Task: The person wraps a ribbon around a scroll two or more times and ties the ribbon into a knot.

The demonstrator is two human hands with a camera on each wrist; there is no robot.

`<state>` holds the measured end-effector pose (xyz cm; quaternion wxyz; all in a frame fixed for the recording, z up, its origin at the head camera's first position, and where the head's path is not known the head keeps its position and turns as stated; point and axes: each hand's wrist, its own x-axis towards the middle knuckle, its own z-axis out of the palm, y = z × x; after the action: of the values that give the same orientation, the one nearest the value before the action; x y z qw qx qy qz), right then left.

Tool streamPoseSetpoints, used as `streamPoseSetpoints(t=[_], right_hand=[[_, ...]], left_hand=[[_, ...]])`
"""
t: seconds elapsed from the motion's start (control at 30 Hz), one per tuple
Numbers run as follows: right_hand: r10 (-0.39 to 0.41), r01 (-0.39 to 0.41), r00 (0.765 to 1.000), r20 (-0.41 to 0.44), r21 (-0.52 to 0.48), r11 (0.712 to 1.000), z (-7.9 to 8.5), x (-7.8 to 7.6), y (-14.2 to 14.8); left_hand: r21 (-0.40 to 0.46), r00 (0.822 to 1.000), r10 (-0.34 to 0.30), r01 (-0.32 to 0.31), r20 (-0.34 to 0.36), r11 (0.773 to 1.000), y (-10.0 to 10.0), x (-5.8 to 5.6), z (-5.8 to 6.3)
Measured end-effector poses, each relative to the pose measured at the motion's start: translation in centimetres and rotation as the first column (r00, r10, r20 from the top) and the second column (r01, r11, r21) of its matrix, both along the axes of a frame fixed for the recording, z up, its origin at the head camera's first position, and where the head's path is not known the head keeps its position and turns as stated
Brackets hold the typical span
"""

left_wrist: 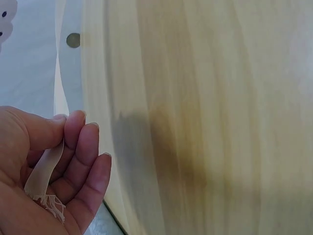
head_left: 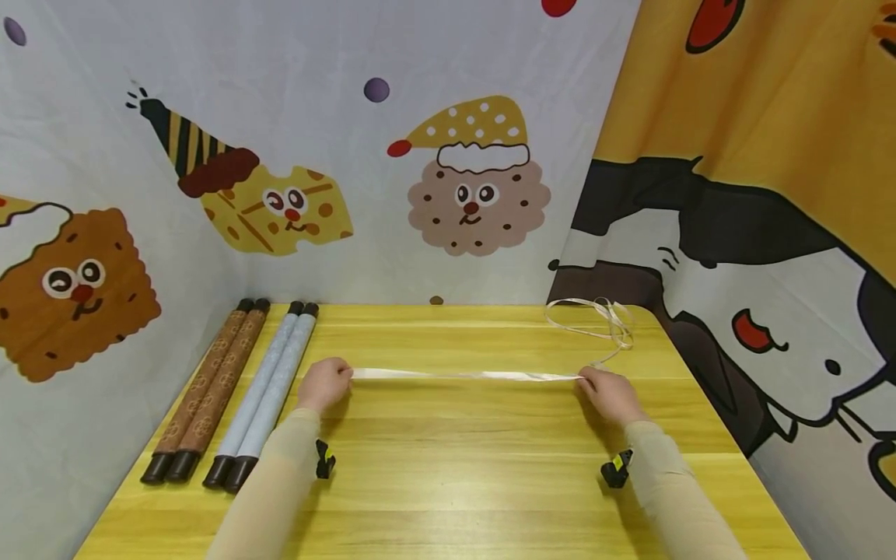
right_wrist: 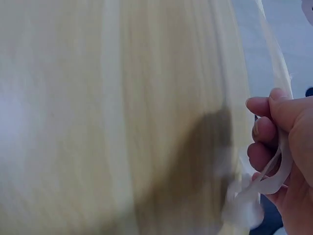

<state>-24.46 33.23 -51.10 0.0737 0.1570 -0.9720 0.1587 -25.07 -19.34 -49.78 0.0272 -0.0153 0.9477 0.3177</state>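
A thin white ribbon (head_left: 413, 374) runs nearly straight between both hands above the table, with a twist in its middle. My left hand (head_left: 326, 384) pinches it between thumb and forefinger near one end. In the left wrist view the frayed ribbon end (left_wrist: 45, 193) lies across the palm, below the pinch. My right hand (head_left: 610, 393) pinches the ribbon farther along. Past that hand, the slack ribbon (right_wrist: 274, 183) hangs through the palm in the right wrist view. Its remaining length lies in loose loops (head_left: 584, 333) at the table's back right.
Two brown patterned scroll rods (head_left: 210, 381) with black end caps lie at the left of the wooden table (head_left: 476, 482). Beside them are two pale blue rods (head_left: 269, 389), close to my left forearm. A printed cloth (head_left: 315, 70) hangs behind the table.
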Motion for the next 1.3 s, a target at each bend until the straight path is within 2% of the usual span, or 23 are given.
streamPoseSetpoints(t=[0.27,0.43,0.63,0.77,1.03,1.3], right_hand=[[-0.095,0.096,0.995,-0.021,0.016,0.995,1.7,0.1,2.7],[-0.164,0.165,0.986,-0.02,0.04,0.985,2.7,-0.1,4.1],[-0.241,0.243,0.97,-0.034,0.046,0.969,2.7,-0.1,5.1],[-0.285,0.286,0.958,-0.039,0.027,0.958,2.4,0.0,5.3],[-0.244,0.243,0.969,0.028,0.034,0.97,1.4,-0.1,5.1],[-0.13,0.13,0.991,-0.034,0.019,0.991,0.5,0.0,5.3]], left_hand=[[0.054,0.999,0.048,-0.05,0.02,0.997,-1.4,-0.1,0.8],[0.049,0.998,0.064,-0.063,-0.014,0.997,-1.9,-0.3,0.8],[0.036,0.993,0.115,-0.114,-0.025,0.993,-2.1,-0.4,0.9],[0.041,0.993,0.118,-0.117,-0.023,0.992,-2.1,-0.3,1.0],[-0.023,0.999,0.034,-0.034,-0.005,0.999,-1.6,-0.1,0.7],[-0.018,0.997,0.025,-0.023,0.069,1.0,-2.4,0.1,0.7]])
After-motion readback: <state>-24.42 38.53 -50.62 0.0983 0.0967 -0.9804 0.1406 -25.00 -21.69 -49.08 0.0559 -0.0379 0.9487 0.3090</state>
